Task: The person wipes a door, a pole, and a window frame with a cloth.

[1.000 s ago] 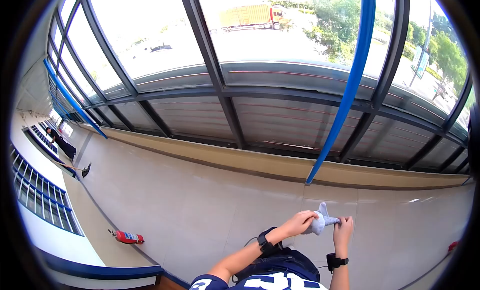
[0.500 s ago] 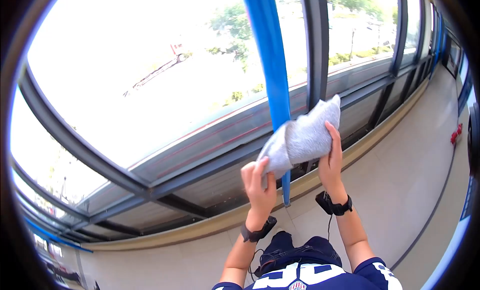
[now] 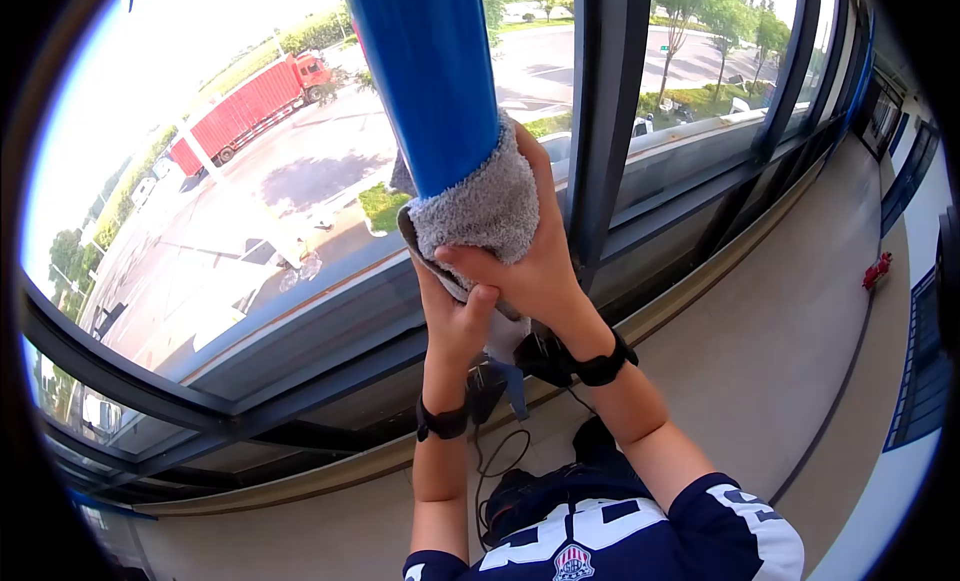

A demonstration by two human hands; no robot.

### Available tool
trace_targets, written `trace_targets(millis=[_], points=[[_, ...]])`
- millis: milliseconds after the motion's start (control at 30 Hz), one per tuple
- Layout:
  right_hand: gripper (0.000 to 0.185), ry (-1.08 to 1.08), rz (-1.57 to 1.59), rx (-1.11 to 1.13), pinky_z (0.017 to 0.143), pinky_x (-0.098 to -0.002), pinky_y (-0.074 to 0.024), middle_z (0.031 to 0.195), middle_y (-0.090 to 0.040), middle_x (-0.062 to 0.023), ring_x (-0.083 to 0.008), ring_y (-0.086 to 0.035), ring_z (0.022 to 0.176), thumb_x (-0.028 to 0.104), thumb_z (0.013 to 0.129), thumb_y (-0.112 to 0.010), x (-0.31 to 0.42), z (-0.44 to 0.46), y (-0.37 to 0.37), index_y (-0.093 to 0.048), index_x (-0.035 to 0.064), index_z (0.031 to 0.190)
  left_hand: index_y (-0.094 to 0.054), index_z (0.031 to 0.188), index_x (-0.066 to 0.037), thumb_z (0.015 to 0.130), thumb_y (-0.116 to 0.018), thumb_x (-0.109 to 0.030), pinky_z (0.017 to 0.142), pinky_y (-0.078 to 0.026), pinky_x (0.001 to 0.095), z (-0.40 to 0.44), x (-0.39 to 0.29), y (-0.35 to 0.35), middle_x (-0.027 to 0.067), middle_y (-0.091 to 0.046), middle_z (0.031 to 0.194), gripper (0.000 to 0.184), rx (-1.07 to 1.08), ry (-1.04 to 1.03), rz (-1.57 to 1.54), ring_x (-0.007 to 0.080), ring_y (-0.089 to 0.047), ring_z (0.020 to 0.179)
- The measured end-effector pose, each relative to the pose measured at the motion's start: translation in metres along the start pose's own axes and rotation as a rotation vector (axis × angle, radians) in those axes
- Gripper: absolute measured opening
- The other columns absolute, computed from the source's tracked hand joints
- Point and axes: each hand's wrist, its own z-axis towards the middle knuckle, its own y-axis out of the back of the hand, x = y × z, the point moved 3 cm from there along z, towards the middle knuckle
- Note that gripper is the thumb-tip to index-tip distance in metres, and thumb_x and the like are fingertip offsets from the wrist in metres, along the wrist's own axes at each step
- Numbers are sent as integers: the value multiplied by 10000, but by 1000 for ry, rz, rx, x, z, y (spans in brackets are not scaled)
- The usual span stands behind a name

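Note:
A grey cloth (image 3: 480,206) is wrapped around the lower visible stretch of a blue pole (image 3: 425,81) in front of the window. My right hand (image 3: 530,251) curls around the cloth from the right, its thumb across the front. From below left, my left hand (image 3: 455,316) grips the cloth's lower edge, thumb up and close to the right thumb. Most of the left fingers are hidden behind the cloth and pole. Both wrists wear black bands, with a dark box (image 3: 543,356) at the right one.
Dark window frames (image 3: 608,111) stand behind the pole, with a low ledge (image 3: 700,281) along the floor. A corridor floor (image 3: 740,351) runs off to the right, where a red object (image 3: 876,271) sits by the wall. A cable (image 3: 500,461) hangs near my body. Outside is a red truck (image 3: 245,111).
The cloth, held between both hands in front of the pole before, is now wrapped around it. My hands have come together on it, and the pole appears larger and closer.

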Motion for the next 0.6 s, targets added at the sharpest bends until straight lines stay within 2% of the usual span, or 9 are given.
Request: trace_targets(millis=[33, 100, 133, 267, 333, 433, 467, 567, 600], points=[[970, -62, 48, 24, 955, -386, -376, 1287, -392, -156, -272, -417, 1190, 269, 626, -806, -6, -10, 3, -208, 80, 1367, -119, 1382, 34, 711, -650, -584, 1012, -262, 360, -5, 6, -6, 149, -321, 1329, 1055, -65, 2, -65, 238, -315, 1233], [948, -163, 146, 62, 967, -374, -358, 1270, -403, -138, -249, -413, 1185, 262, 631, -803, -12, -21, 3, -223, 76, 1357, -137, 1373, 37, 718, -645, -580, 1012, -261, 364, -22, 9, -7, 160, -316, 1330, 1034, -193, -29, -1, 249, -319, 1233], [907, -169, 161, 75, 969, -358, -346, 1251, -410, -118, -226, -414, 1174, 240, 640, -795, -16, -27, 4, -243, 74, 1341, -138, 1368, 43, 770, -614, -514, 1001, -280, 390, -32, 20, -3, 196, -343, 1307, 946, -205, -71, 120, 288, -365, 1205], [847, -302, 286, 110, 964, -340, -343, 1234, -417, -106, -206, -414, 1166, 185, 662, -766, -47, -65, 7, -257, 71, 1329, -147, 1363, 46, 848, -518, -379, 977, -309, 422, -76, 51, 2, 250, -379, 1270, 763, -212, -92, 351, 349, -423, 1160], [815, -338, 279, 107, 960, -333, -346, 1223, -426, -100, -194, -420, 1156, 157, 671, -747, -62, -93, 11, -265, 66, 1321, -157, 1359, 43, 873, -472, -314, 955, -335, 426, -98, 67, 5, 278, -392, 1251, 680, -188, -130, 444, 373, -450, 1134], [797, -440, 274, -2, 952, -326, -356, 1196, -452, -96, -184, -438, 1135, 156, 670, -747, -76, -135, 6, -278, 65, 1308, -168, 1356, 37, 884, -460, -292, 923, -369, 410, -124, 94, 16, 289, -412, 1227, 646, -107, -50, 326, 373, -468, 1113], [799, -443, 213, -50, 950, -324, -359, 1190, -458, -95, -180, -444, 1129, 163, 668, -754, -82, -152, 3, -283, 67, 1305, -185, 1343, 41, 902, -426, -244, 889, -399, 402, -131, 98, 21, 273, -449, 1195, 578, -60, -50, 332, 371, -490, 1083], [789, -438, 59, -143, 944, -320, -366, 1182, -471, -94, -173, -458, 1111, 173, 668, -765, -100, -191, 1, -298, 72, 1296, -266, 1316, 34, 890, -435, -153, 920, -369, 417, -155, 113, 35, 239, -472, 1170, 495, 45, 164, 281, 372, -474, 1093], [778, -427, 31, -146, 943, -320, -368, 1187, -470, -95, -173, -462, 1108, 169, 672, -764, -100, -195, 0, -304, 74, 1292, -307, 1294, 31, 873, -446, -120, 931, -355, 420, -155, 105, 37, 232, -467, 1173, 469, 68, 167, 362, 372, -462, 1102]])
